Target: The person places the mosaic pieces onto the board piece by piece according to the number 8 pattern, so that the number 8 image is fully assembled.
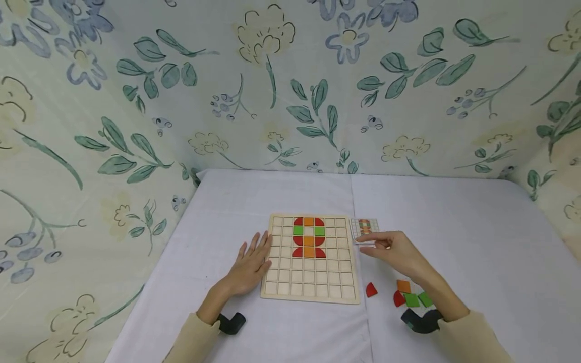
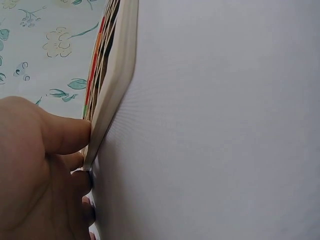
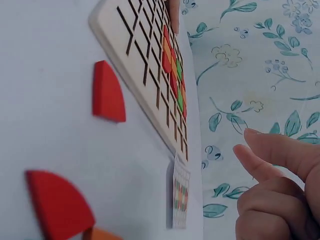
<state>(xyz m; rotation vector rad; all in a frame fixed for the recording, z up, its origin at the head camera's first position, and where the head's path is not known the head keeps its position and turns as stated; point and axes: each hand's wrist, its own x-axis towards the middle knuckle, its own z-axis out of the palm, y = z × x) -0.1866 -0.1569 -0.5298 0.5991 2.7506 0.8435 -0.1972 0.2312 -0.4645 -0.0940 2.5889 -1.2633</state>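
A square wooden grid board (image 1: 282,289) lies on the table. Red quarter-circle pieces (image 1: 297,252), orange squares (image 1: 308,241) and green squares (image 1: 320,231) fill cells in its upper middle. My left hand (image 1: 248,268) rests along the board's left side, fingers fairly straight; the left wrist view shows its thumb (image 2: 67,134) at the board's edge. A small pattern card (image 1: 373,224) lies by the board's upper right corner. Over its lower edge is my right hand (image 1: 401,254), index finger and thumb stretched out with a small gap between the tips, other fingers curled, nothing held.
Right of the board lies a loose red quarter-circle (image 1: 371,290). Farther right, under the right forearm, sit an orange square (image 1: 403,286), another red piece (image 1: 399,298) and green squares (image 1: 411,300). A white cloth (image 1: 218,201) covers the table; floral fabric hangs behind.
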